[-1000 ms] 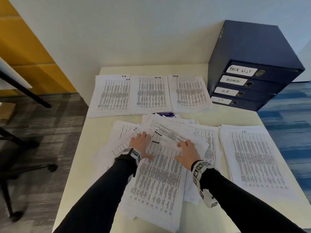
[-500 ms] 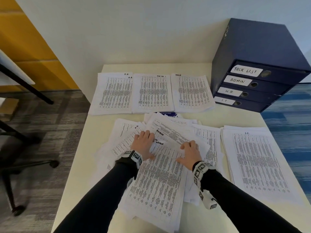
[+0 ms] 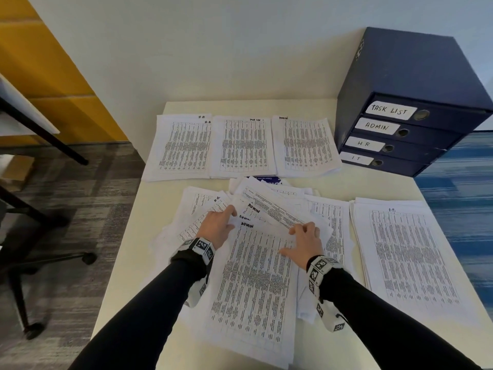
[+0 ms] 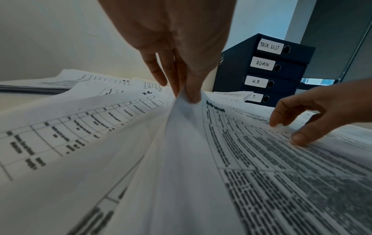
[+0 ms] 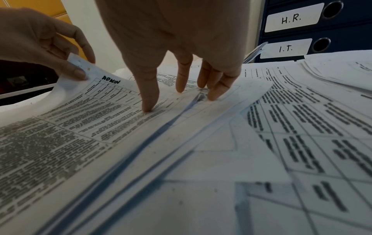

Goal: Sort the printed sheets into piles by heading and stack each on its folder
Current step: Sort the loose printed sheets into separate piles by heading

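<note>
A loose heap of printed sheets point(image 3: 269, 206) lies mid-table. On top is a sheet headed ADMIN point(image 3: 256, 276) point(image 4: 251, 151) point(image 5: 84, 114). My left hand point(image 3: 217, 227) point(image 4: 187, 92) point(image 5: 66, 70) pinches its top left corner, which is lifted and curled. My right hand point(image 3: 304, 240) point(image 5: 181, 95) point(image 4: 292, 132) rests on the sheet's top right part with fingertips pressing down. At the back lie three sorted piles: H.R. point(image 3: 181, 148), TASK LIST point(image 3: 244, 146), ADMIN point(image 3: 305, 145). An I.T. pile point(image 3: 405, 255) lies at the right.
A dark blue stack of binders point(image 3: 410, 102) labelled TASK LIST, ADMIN, H.R., I.T. stands at the table's point(image 3: 128, 263) back right corner. An office chair base point(image 3: 34, 263) stands on the floor at the left. A wall runs behind the table.
My left hand has slid to the ADMIN sheet's top left corner and pinched it, lifting it. The right hand has stayed on the sheet's right side.
</note>
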Motion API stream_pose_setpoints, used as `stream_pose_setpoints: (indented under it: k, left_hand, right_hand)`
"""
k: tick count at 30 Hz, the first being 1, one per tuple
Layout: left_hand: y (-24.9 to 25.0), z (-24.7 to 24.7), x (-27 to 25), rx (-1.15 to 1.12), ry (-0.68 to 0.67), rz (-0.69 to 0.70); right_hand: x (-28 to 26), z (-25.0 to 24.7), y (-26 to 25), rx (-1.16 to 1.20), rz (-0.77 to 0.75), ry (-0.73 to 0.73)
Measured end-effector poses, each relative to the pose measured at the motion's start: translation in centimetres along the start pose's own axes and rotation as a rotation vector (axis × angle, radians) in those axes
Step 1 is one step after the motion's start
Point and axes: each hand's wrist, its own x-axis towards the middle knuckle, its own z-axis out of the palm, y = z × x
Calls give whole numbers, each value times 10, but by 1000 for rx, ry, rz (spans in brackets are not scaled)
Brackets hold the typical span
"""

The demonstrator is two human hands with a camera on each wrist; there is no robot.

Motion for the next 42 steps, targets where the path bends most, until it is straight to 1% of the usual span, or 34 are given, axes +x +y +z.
stream_pose_setpoints:
  k: [5, 11, 13, 15, 17, 20, 23, 26, 30, 34, 36, 38, 42]
  left_hand:
    - [-6, 4, 0, -30, -37, -28]
    - [-6, 9, -6, 75, 39, 61]
    - [-8, 9, -8, 113, 94, 108]
    - [-13, 8, -11, 172, 163, 152]
    - [-19, 9, -13, 201, 178, 167]
    - [-17, 7, -15, 155, 197, 211]
    - [-17, 9, -15, 104, 209, 203]
    - [-18, 13, -17, 65, 176, 174]
    - [-22, 16, -16, -15, 32, 99]
    - [-21, 15, -6, 52, -87, 60]
    - [-19, 15, 0, 78, -111, 45]
    - [-17, 14, 6, 79, -107, 33]
    - [-16, 9, 10, -7, -127, 6]
  right_hand:
    - [2, -5, -1, -25, 32, -50]
    - [7, -11, -2, -25, 74, -113]
    - [5, -10, -1, -5, 80, -109]
    - [2, -8, -1, 2, 43, -59]
    - [-2, -6, -3, -26, -51, -4]
    - [-7, -1, -10, -82, -168, 44]
    - [-8, 3, -17, -91, -173, 44]
    - [-6, 5, -21, -117, -170, 32]
    - [-1, 5, -28, -129, -160, -26]
    - [3, 7, -31, -145, -188, -32]
    - [6, 6, -32, -152, -208, -16]
    - [8, 4, -32, -143, -208, 1]
    - [11, 1, -33, -98, -206, 5]
